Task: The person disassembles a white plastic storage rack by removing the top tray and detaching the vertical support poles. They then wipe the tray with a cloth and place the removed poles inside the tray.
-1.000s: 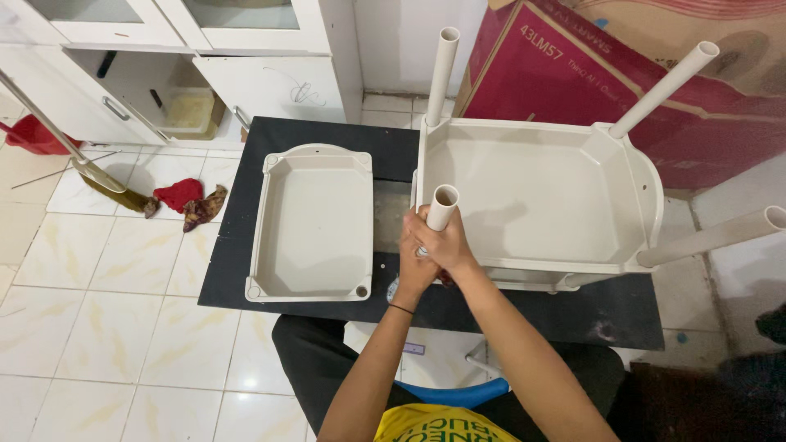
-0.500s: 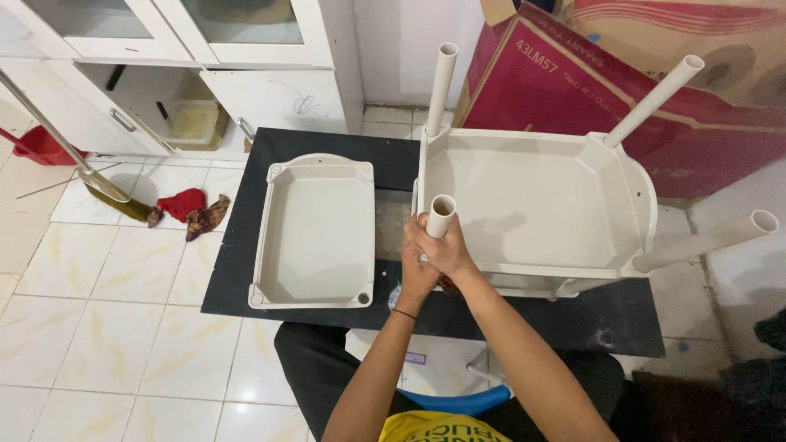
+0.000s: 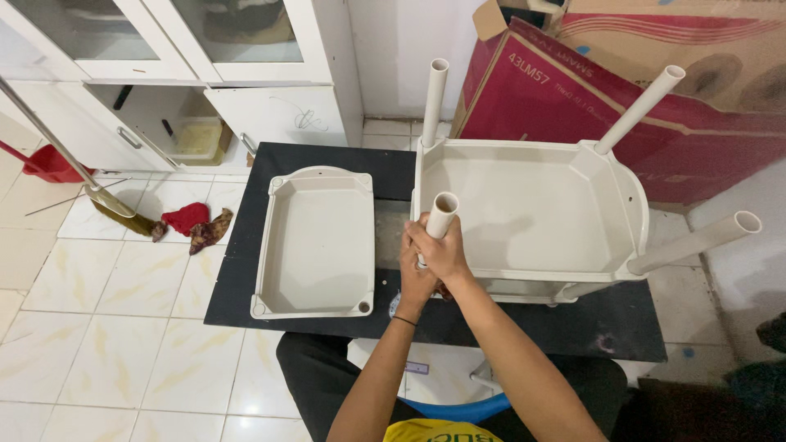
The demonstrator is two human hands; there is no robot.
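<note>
**Operator:** Compared with the frame half a second ago, I see little change. Both hands remain at centre frame on the near cream tube (image 3: 443,214). The tube still stands at the near left corner of the large cream tray (image 3: 532,209).

**Supervisor:** Finger state?

**Operator:** Left hand (image 3: 414,270) and right hand (image 3: 446,252) are both clenched around the tube, below its open end. Three other tubes rise from the same tray: one at upper centre (image 3: 435,98), one at upper right (image 3: 640,108), one at far right (image 3: 696,244).

**Supervisor:** Packages?

**Operator:** One large flat carton (image 3: 622,106), dark red with brown flaps, leans at upper right behind the tray. A second, smaller cream tray (image 3: 318,242) lies left of centre on the black table (image 3: 327,160).
</note>
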